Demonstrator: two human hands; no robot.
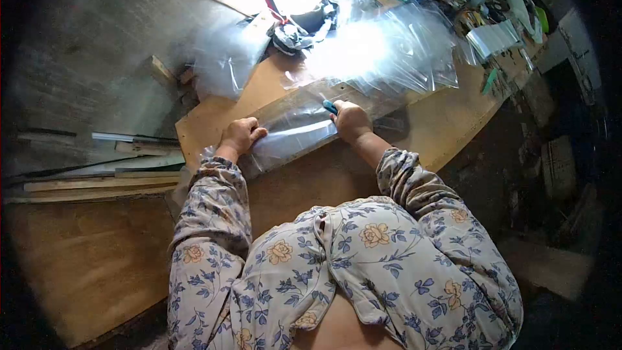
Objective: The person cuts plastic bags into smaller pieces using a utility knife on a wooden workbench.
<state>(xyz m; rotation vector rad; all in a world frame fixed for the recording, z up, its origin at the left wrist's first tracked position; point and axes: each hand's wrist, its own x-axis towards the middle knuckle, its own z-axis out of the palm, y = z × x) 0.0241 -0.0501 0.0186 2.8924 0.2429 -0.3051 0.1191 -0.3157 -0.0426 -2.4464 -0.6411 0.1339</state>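
Pale shirt (pixel 402 217), blue leaf sprigs (pixel 392 299), peach roses (pixel 375 235); long sleeves (pixel 212 220) in same print, bunched near wrists; hands (pixel 353 122) bare

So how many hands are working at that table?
2. The left hand is at the left end of the clear plastic; the right hand is farther right, holding a teal tool.
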